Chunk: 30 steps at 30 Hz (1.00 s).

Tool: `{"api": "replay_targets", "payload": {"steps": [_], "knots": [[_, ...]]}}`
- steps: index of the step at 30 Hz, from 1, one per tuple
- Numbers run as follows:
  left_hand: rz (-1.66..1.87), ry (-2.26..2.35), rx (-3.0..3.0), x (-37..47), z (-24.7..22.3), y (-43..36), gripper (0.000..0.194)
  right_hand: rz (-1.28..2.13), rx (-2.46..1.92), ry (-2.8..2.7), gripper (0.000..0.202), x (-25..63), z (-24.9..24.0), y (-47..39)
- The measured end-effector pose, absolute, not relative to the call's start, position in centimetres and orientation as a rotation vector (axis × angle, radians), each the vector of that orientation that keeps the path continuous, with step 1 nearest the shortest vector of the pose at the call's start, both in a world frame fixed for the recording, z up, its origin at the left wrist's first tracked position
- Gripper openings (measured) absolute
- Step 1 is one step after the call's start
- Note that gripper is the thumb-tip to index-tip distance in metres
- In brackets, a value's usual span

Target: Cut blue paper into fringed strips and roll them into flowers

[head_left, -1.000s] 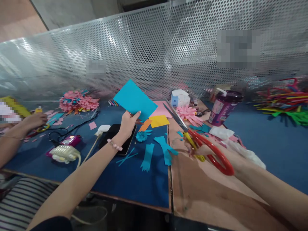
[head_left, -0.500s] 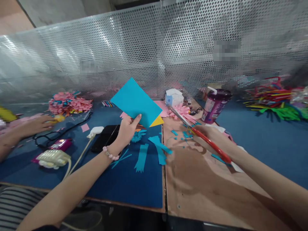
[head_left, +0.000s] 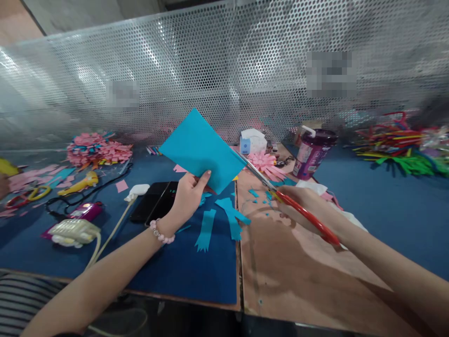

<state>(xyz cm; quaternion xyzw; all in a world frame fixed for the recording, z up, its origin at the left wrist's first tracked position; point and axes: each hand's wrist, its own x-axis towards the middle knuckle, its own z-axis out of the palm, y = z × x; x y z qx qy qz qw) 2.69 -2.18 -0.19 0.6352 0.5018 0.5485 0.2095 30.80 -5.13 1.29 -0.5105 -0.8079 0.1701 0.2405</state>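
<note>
My left hand (head_left: 190, 196) pinches a sheet of blue paper (head_left: 201, 145) by its lower edge, thumb on top. In my right hand (head_left: 305, 206) is a pair of scissors (head_left: 308, 217) with red handles, its blades pointing up and left. The blade tips meet the right corner of the sheet; whether paper lies between them I cannot tell. Below the sheet, fringed blue paper strips (head_left: 206, 229) lie on the blue table mat. Small blue scraps (head_left: 253, 193) are scattered under the scissors. A pink paper flower (head_left: 261, 161) sits behind the blades.
A purple cup (head_left: 312, 154) with a straw stands at right. A black phone (head_left: 150, 201), a power strip (head_left: 75, 229) with cables and a yellow glue gun (head_left: 82, 182) lie left. Pink paper flowers (head_left: 98, 150) and colourful pipe cleaners (head_left: 396, 145) are at the back. A perforated metal screen (head_left: 196, 61) rises behind.
The blue sheet has shifted right and turned slightly, its right corner now meeting the scissors' tips. At far left, another person's hand has drawn back from the yellow glue gun.
</note>
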Motion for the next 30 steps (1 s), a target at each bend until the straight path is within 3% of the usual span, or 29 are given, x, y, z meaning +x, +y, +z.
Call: {"api": "replay_targets", "payload": {"steps": [15, 24, 30], "knots": [[1.479, 1.463, 1.868, 3.0, 0.1, -3.1, 0.041, 0.533, -1.416, -2.211, 0.013, 30.5, 1.7, -5.7], [1.496, 1.455, 1.976, 3.1, 0.2, -3.3, 0.052, 0.52, -1.408, -2.19, 0.012, 30.5, 1.4, -5.7], [1.56, 1.358, 1.81, 3.1, -0.3, -2.9, 0.043, 0.494, -1.425, -2.178, 0.016, 30.3, 1.9, -5.9]]}}
